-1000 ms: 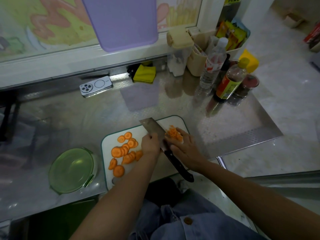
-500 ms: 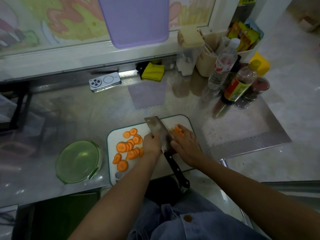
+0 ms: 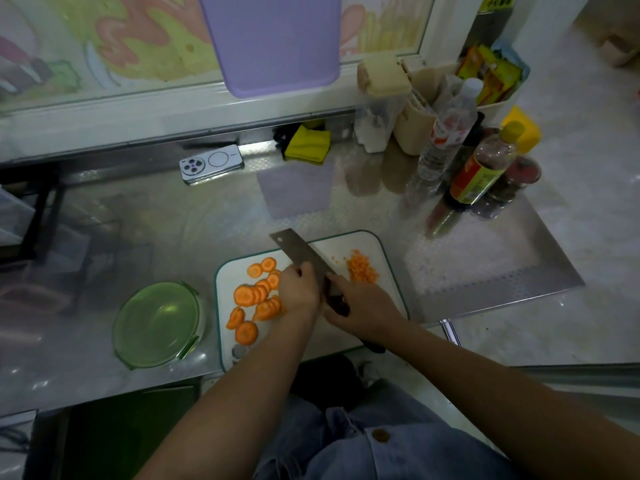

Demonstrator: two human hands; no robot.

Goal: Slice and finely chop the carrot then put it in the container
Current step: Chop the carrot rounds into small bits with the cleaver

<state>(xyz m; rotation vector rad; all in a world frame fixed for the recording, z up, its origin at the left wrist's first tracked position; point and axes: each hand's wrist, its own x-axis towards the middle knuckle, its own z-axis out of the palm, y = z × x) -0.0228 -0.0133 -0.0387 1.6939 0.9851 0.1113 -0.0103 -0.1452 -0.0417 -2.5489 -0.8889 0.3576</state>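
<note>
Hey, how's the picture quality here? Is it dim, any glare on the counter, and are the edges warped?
Head view: dim and bluish overall, darker toward the corners. The steel counter mirrors the purple board and the bottles, and there's a soft sheen inside the green container. Wide-angle bending shows toward the edges. The carrot slices and knife are clear, but fine detail is soft.

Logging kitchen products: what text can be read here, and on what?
None reads clearly.
Characters on the yellow sign: too blurred.
Label on the sauce bottle: too blurred.
Label on the water bottle: too blurred.
Print on the packets: too small.
</note>
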